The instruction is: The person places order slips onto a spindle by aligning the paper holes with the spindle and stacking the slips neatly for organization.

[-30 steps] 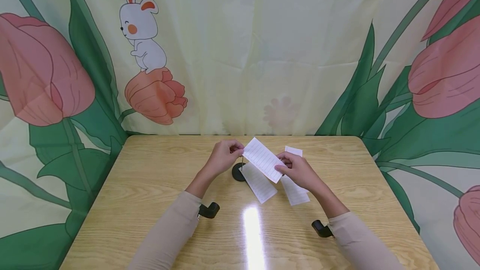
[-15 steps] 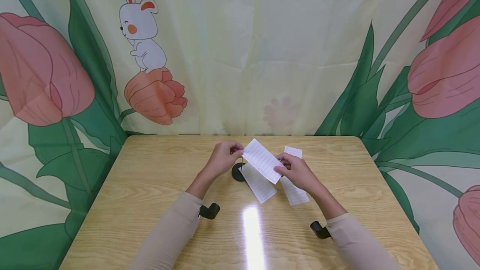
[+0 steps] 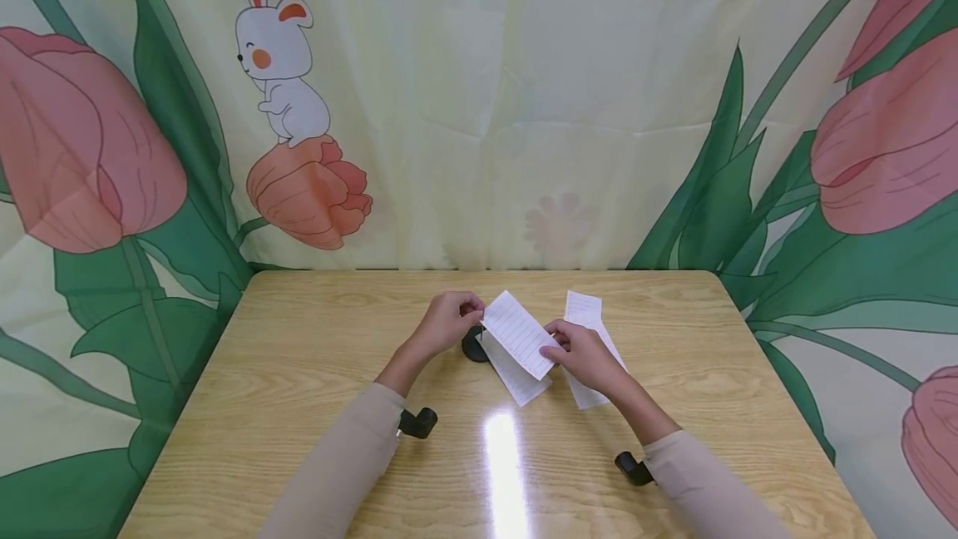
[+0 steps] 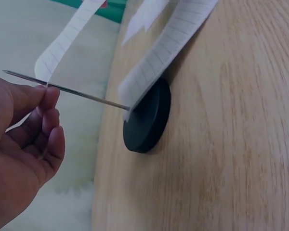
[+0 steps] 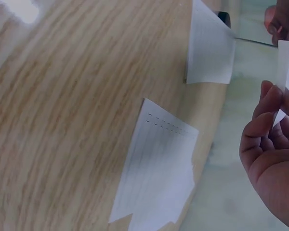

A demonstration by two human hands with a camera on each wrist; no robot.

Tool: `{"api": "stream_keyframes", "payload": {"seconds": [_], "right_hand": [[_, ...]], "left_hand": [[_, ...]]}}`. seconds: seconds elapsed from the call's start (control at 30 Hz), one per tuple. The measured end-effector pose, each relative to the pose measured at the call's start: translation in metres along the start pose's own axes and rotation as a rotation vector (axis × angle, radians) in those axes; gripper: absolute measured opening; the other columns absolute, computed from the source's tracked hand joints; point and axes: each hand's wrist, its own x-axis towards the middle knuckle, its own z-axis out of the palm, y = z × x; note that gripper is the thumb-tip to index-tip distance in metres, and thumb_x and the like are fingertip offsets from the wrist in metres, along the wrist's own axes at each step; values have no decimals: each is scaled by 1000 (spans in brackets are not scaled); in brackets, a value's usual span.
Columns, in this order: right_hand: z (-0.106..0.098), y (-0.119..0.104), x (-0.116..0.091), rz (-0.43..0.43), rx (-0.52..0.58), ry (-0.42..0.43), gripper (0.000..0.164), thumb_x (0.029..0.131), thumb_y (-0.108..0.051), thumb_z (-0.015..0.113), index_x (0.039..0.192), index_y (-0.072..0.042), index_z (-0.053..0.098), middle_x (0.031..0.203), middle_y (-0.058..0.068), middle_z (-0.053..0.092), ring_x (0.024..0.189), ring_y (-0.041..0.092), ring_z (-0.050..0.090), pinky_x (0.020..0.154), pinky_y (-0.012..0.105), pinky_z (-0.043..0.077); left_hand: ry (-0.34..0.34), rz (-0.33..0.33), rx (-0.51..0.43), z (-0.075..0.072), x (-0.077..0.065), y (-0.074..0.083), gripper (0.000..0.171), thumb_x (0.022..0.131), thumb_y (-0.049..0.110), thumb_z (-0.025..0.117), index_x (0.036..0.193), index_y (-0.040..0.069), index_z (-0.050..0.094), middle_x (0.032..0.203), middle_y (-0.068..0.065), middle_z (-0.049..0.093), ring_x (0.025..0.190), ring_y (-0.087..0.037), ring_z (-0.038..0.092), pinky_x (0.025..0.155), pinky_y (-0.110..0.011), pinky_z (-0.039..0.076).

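Note:
A receipt spike stands on the table, its round black base (image 3: pixel 473 346) partly behind my left hand (image 3: pixel 446 321). In the left wrist view the thin metal rod (image 4: pixel 94 97) passes through the end of a lined paper slip (image 4: pixel 70 41), its pointed tip sticking out beyond. My left thumb and finger pinch that end right at the rod. The other end of this slip (image 3: pixel 516 333) is pinched by my right hand (image 3: pixel 587 353), so it slopes above the table. A lower slip (image 4: pixel 159 53) sits on the rod down at the base.
Several loose lined slips (image 3: pixel 584 306) lie overlapping on the wooden table (image 3: pixel 314 331), behind and beside my right hand. A patterned curtain (image 3: pixel 464 106) hangs past the far table edge. Black camera mounts (image 3: pixel 419 422) project from both sleeves.
Both hands have come down a little with the slip, lowering it along the rod toward the base. The right hand has also shifted slightly left, uncovering more of the loose slips.

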Motion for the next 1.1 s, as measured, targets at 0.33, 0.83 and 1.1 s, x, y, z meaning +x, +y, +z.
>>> {"api": "stream_keyframes", "payload": {"seconds": [0.33,0.83,1.1], "right_hand": [[14,4,-3,57,-78,-36,19,96,-15,73,112,-6,68,84,-1,67,74,11,58,65,25,48],[31,8,-2,108,-118,-38,19,93,-13,77,107,-7,67,82,-2,67,72,11,58,66,28,47],[38,10,-2,117,-143,-5,32,90,-10,80,116,-4,63,84,1,69,75,12,61,69,31,50]], "left_hand": [[-61,-60,34,9,4,-14,8,99,5,67,95,5,74,86,-5,65,80,-16,56,68,-25,48],[-46,-54,18,21,6,-33,9,96,0,69,90,5,73,83,-4,65,79,-14,56,70,-25,47],[-43,-59,34,28,6,-41,8,95,0,70,91,5,74,81,-3,64,77,-13,54,70,-24,46]]}}
